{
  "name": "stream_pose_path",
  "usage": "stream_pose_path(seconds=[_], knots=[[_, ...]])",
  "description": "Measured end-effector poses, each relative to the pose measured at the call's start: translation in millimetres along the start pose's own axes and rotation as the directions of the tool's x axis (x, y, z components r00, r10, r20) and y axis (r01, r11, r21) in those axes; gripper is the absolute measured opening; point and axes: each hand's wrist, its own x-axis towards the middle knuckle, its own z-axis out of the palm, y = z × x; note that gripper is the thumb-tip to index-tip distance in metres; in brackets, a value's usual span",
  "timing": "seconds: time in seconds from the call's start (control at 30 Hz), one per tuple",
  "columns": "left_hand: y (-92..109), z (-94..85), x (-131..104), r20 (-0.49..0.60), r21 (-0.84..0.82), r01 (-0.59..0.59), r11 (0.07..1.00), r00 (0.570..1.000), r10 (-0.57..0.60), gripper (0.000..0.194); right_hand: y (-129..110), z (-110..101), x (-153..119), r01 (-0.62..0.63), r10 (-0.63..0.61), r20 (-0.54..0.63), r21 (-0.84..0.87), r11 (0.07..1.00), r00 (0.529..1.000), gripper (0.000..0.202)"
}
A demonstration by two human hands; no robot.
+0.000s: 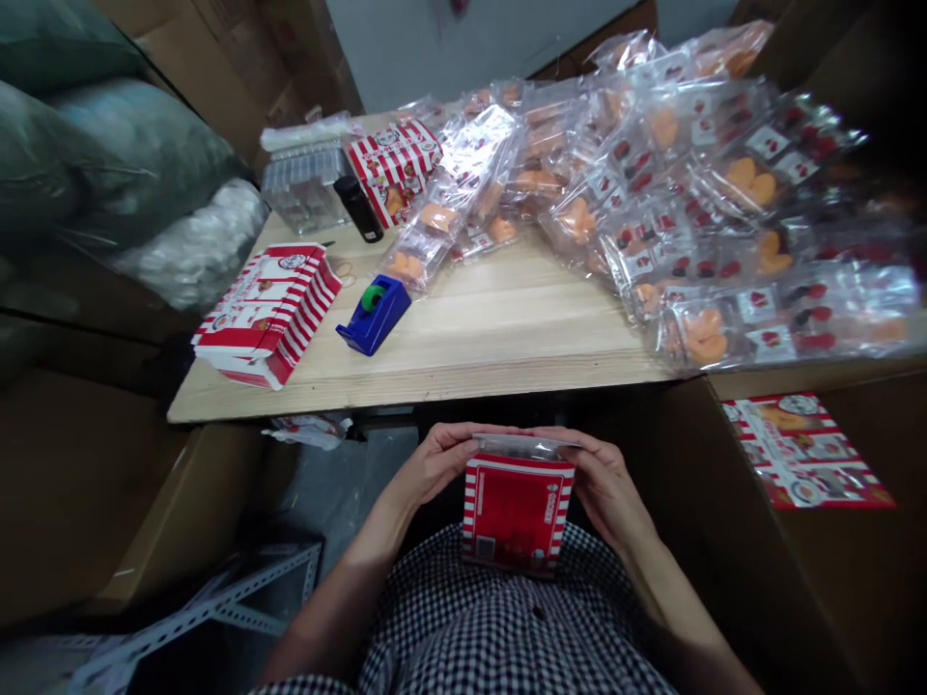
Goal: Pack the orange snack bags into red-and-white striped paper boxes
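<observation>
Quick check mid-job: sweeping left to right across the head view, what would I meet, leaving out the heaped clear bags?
Striped carton stack → blue tape dispenser → left hand → red striped package → right hand → flat striped packaging.

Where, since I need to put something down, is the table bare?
The pale wooden tabletop is bare between the blue tape dispenser and the clear plastic packets rightward; more narrowly, between dispenser and red-and-white striped cardboard stack. Its far side and right end are crowded.
</observation>
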Motion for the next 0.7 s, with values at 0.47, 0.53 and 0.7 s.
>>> stream_pose_path(seconds=[0.47, 0.53, 0.7], knots=[[12, 7.6, 0, -0.035, 0.129, 0.028, 0.991, 0.999, -0.024, 0.029, -5, 10, 2, -0.027, 0.028, 0.006, -0.127, 0.991, 1.000, 0.018], [11, 8.7, 1, -0.030, 0.130, 0.029, 0.991, 0.999, -0.026, 0.029, -5, 7, 6, -0.071, 0.073, 0.021, -0.090, 0.993, 0.997, 0.018], [3, 5.4, 10, -0.105, 0.078, 0.039, 0.996, 0.994, -0.030, 0.027, -2, 1, 10, -0.106, 0.107, 0.042, -0.020, 0.994, 0.993, 0.023]])
